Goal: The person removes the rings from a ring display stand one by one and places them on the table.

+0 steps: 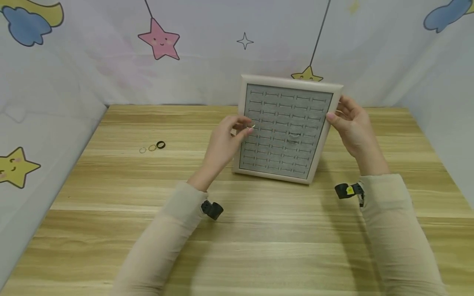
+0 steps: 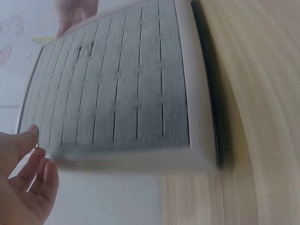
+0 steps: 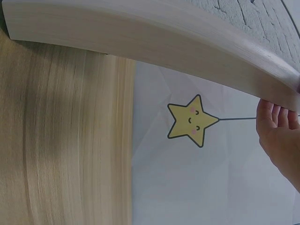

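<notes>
A ring display board (image 1: pixel 281 119) with a pale wooden frame and grey slotted padding stands tilted back on the table. My right hand (image 1: pixel 352 123) grips its right edge, thumb on the front and fingers behind, as the right wrist view's hand (image 3: pixel 276 126) also shows. Between thumb and fingertips my left hand (image 1: pixel 229 135) pinches a small ring (image 1: pixel 251 126), just in front of the board's left side. The ring (image 2: pixel 37 146) is mostly hidden by the fingers in the left wrist view. Two rings (image 1: pixel 294 135) sit in slots right of the board's middle.
On the table (image 1: pixel 122 197) at the left lie a black ring (image 1: pixel 161 144), a gold ring (image 1: pixel 152 148) and a thin pale ring (image 1: pixel 142 150) in a row. Behind the table hangs a white cloth backdrop (image 1: pixel 207 61) with printed stars.
</notes>
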A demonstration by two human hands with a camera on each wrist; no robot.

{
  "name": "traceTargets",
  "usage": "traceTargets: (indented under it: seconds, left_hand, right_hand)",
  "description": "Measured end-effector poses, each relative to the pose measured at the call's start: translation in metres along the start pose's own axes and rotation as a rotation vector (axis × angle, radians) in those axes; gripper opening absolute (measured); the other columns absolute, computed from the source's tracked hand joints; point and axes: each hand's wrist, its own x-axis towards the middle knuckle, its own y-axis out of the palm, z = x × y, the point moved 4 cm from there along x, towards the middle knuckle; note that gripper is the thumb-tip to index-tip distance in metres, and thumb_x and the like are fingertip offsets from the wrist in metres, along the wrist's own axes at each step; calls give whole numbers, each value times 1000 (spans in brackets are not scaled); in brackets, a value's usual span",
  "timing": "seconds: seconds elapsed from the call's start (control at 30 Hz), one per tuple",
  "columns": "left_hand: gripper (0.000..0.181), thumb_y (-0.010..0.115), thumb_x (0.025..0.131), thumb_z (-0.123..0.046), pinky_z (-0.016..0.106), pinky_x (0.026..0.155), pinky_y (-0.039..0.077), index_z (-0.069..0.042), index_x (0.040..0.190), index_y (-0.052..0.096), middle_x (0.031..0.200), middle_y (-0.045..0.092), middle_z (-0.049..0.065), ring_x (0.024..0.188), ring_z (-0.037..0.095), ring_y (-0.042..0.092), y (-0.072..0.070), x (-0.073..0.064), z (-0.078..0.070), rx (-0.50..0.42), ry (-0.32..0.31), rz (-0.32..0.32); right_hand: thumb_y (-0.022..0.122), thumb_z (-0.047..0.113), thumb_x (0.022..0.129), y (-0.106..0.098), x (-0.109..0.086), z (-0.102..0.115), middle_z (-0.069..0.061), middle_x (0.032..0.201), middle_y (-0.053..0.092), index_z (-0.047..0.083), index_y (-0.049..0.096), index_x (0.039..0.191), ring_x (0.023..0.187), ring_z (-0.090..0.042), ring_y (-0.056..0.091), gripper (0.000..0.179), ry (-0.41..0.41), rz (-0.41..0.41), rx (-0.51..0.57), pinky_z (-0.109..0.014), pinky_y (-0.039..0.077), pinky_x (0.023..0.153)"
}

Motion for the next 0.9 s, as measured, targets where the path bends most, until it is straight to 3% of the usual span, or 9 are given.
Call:
traceTargets:
  seconds: [0.17,0.37,0.6,0.9]
  left_hand:
    - [31,64,92,-22,36,85,53,-9,120,62,122,62,8,105,23,59,-29,0,23,0,-70,-87]
    - [37,63,92,-20,35,81,53,-10,127,60,127,59,10,105,26,59,-59,-7,57,36,-163,-160]
    - [39,61,93,-19,31,79,48,-7,130,58,129,57,16,106,31,57,-86,-18,93,90,-256,-192]
    - [39,59,95,-17,30,80,46,-4,132,55,133,55,18,109,32,56,-118,-31,128,154,-386,-222]
  right_hand:
    - [64,-4,86,0,0,0,0,112,55,12,50,125,97,-9,56,44,7,-6,4,-13,51,81]
    - [64,-3,86,-1,0,0,0,112,55,12,51,125,98,-9,56,44,8,-6,5,-13,51,81]
    - [65,-2,85,-1,-1,0,0,113,54,12,49,126,98,-9,55,46,16,-13,-1,-13,51,80]
    - [65,-2,85,0,-1,0,0,112,54,12,50,125,97,-9,56,45,8,-12,3,-13,51,80]
